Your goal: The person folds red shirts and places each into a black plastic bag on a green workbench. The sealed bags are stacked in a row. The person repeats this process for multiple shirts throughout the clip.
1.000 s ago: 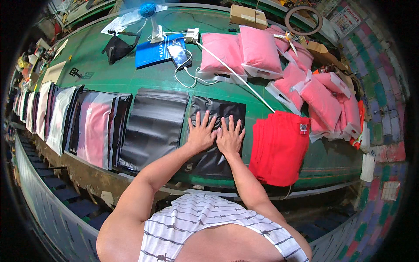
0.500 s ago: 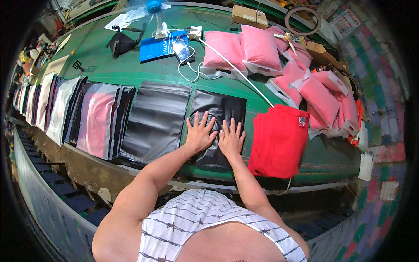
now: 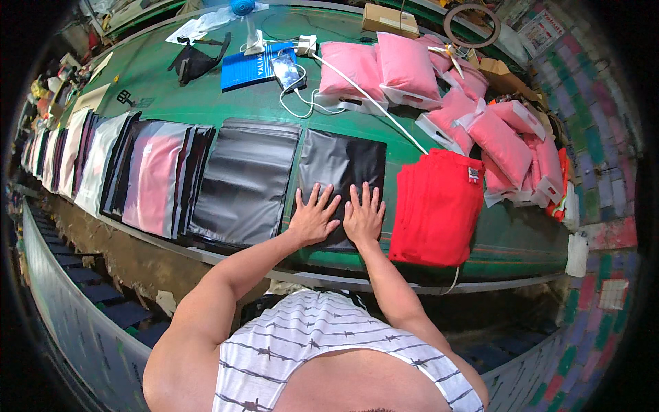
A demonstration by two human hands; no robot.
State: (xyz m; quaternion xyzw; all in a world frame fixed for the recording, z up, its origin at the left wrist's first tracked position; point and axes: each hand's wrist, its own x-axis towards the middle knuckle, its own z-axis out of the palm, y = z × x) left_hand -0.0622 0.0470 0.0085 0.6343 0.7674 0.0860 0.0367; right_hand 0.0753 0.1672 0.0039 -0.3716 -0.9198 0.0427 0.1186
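Note:
A black plastic bag point(image 3: 343, 158) lies flat on the green table point(image 3: 268, 117) in front of me. My left hand point(image 3: 314, 216) presses on its near left part, fingers spread. Beside it my right hand point(image 3: 364, 213) rests flat on the near right part, its fingers also apart. Neither hand grips anything. Just left of this bag is a stack of black plastic bags point(image 3: 247, 178). To the right sits a pile of folded red cloth point(image 3: 436, 206) with a small label at its far right corner.
Overlapping black, white and pink bags point(image 3: 154, 175) line the left edge. Filled pink bags point(image 3: 415, 72) lie at the far right. A phone point(image 3: 285, 71) with a white cable rests by a blue box point(image 3: 250, 72). A black pouch point(image 3: 192, 62) and cardboard box point(image 3: 390, 20) lie farther back.
Both hands have slid toward me over the black bag, from its middle to its near part. The bag looks smoother. The view has shifted slightly.

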